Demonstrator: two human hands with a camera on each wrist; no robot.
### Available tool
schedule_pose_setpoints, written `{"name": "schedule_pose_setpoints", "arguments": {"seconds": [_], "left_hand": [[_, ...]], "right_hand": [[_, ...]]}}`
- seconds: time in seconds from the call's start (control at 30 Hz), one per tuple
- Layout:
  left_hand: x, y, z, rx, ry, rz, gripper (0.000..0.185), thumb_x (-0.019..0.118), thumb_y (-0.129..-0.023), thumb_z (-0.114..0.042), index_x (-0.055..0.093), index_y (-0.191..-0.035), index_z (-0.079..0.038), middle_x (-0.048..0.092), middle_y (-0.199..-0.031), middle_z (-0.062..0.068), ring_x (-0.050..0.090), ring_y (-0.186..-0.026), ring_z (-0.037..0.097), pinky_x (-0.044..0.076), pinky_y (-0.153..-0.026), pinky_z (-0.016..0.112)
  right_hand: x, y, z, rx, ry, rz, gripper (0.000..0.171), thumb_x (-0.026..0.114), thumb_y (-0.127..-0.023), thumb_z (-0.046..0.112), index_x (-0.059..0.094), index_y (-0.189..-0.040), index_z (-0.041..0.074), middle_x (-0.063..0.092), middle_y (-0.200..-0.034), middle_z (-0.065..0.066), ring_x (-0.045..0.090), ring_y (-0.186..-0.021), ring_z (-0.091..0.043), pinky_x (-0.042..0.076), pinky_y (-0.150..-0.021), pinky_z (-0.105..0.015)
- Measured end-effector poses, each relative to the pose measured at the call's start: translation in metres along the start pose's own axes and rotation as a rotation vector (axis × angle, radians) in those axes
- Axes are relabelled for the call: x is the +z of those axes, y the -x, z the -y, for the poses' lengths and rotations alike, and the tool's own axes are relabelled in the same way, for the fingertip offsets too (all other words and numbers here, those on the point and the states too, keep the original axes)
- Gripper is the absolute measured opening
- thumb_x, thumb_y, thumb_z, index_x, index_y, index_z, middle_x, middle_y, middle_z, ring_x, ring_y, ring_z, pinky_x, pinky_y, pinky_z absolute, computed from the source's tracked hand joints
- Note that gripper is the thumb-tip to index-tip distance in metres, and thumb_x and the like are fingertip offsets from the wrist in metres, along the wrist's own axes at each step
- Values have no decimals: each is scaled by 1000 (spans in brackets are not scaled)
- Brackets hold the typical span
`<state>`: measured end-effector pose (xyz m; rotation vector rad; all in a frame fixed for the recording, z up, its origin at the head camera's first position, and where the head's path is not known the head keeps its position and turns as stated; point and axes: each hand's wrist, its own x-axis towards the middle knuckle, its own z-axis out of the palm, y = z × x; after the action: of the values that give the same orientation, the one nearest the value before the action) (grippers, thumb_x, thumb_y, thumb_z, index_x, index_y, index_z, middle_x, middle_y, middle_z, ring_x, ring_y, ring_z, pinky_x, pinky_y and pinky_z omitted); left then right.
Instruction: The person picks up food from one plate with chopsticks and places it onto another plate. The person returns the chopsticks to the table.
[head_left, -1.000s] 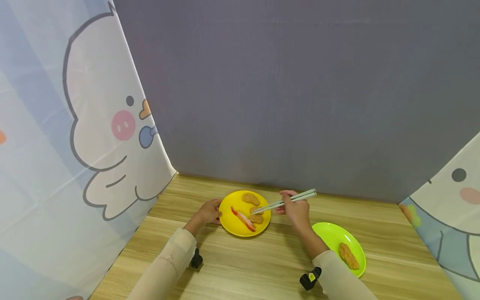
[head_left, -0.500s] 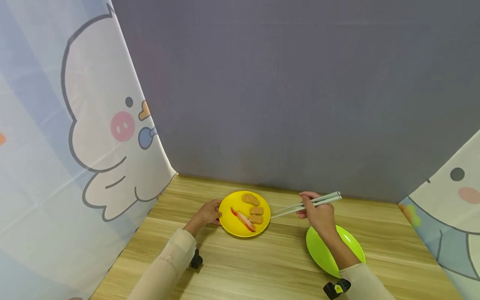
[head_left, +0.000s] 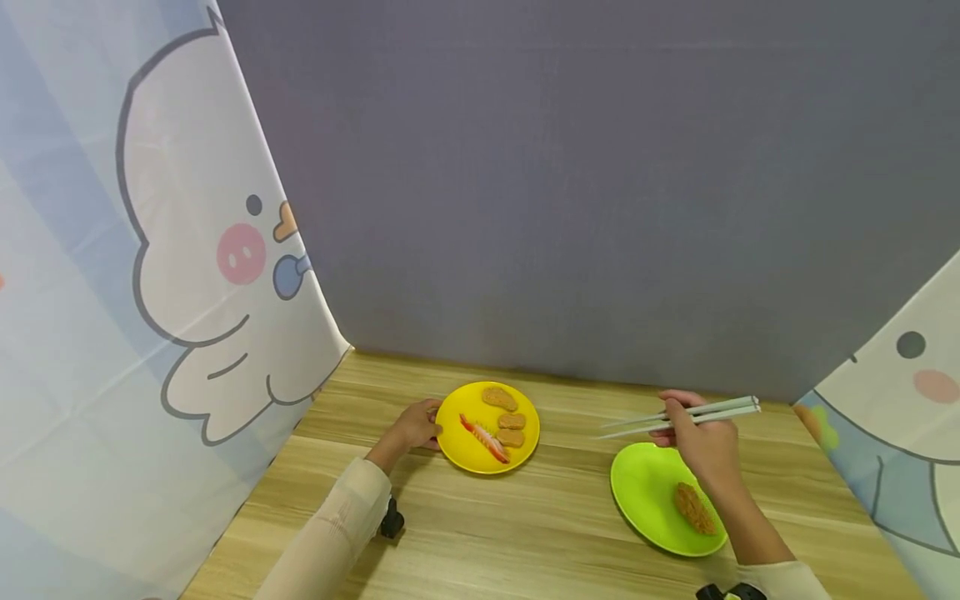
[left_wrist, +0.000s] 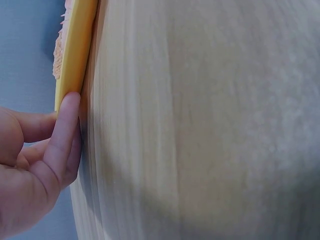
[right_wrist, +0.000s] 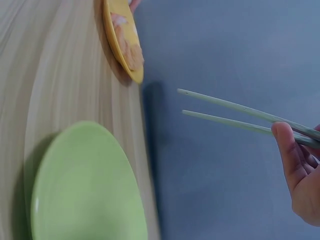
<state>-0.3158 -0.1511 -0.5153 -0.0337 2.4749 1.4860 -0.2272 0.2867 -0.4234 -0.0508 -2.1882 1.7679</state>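
Observation:
A yellow plate (head_left: pixel 452 433) lies on the wooden table and carries a red shrimp (head_left: pixel 484 438) and three brown nuggets (head_left: pixel 499 398). My left hand (head_left: pixel 413 426) holds its left rim; in the left wrist view the fingers (left_wrist: pixel 64 131) press against the yellow plate's edge (left_wrist: pixel 75 55). My right hand (head_left: pixel 702 442) grips a pair of pale green chopsticks (head_left: pixel 678 415) above the green plate (head_left: pixel 643 487). Their tips point left, slightly apart, with nothing between them (right_wrist: pixel 235 112). One brown nugget (head_left: pixel 693 508) lies on the green plate (right_wrist: pixel 85 190).
A grey backdrop stands behind the table, and cartoon-print curtains hang at the left and right sides. Bare wooden tabletop (head_left: pixel 525 533) stretches in front of both plates and between them.
My right hand has carried the chopsticks rightward, from a nugget on the yellow plate to above the green plate, with nothing in them. The left hand has stayed on the yellow plate's rim.

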Motion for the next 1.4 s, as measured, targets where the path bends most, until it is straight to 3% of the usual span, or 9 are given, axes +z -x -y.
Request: {"name": "schedule_pose_setpoints", "arguments": {"seconds": [0.33, 0.57, 0.77, 1.03, 1.4], "left_hand": [[-1, 2, 0, -1, 2, 1, 55, 61, -92, 8, 50, -145, 0, 54, -99, 14, 67, -73, 19, 65, -61, 32], [-2, 0, -3, 7, -21, -8, 53, 61, -93, 7, 52, -144, -1, 59, -103, 16, 69, -73, 18, 65, -61, 32], [-2, 0, -2, 8, -10, -6, 53, 61, -92, 8, 52, -143, 0, 60, -103, 17, 68, -71, 18, 65, -61, 32], [-1, 0, -2, 2, 10, 3, 53, 61, -92, 9, 51, -143, 1, 60, -104, 18, 68, -71, 18, 65, -60, 32], [-2, 1, -3, -9, 13, 8, 53, 61, -92, 8, 51, -144, 0, 61, -106, 18, 69, -71, 18, 65, -60, 32]], "right_hand": [[-47, 12, -3, -39, -111, -45, 21, 59, -102, 10, 74, -99, 24, 70, -75, 3, 71, -55, -10, 60, -48, -25], [-79, 19, -12, 3, -161, -83, 24, 58, -102, 9, 76, -99, 26, 71, -75, 6, 72, -56, -10, 59, -47, -23], [-93, 29, -15, 123, -29, -160, 28, 58, -102, 14, 75, -92, 33, 68, -70, 10, 69, -52, -8, 58, -45, -23], [-102, 38, -23, 119, 279, -148, 37, 50, -104, 17, 66, -90, 48, 68, -67, 14, 67, -49, -9, 59, -46, -26], [-100, 41, -26, 121, 344, -133, 37, 50, -104, 18, 65, -88, 49, 68, -65, 13, 66, -48, -9, 58, -45, -26]]}}
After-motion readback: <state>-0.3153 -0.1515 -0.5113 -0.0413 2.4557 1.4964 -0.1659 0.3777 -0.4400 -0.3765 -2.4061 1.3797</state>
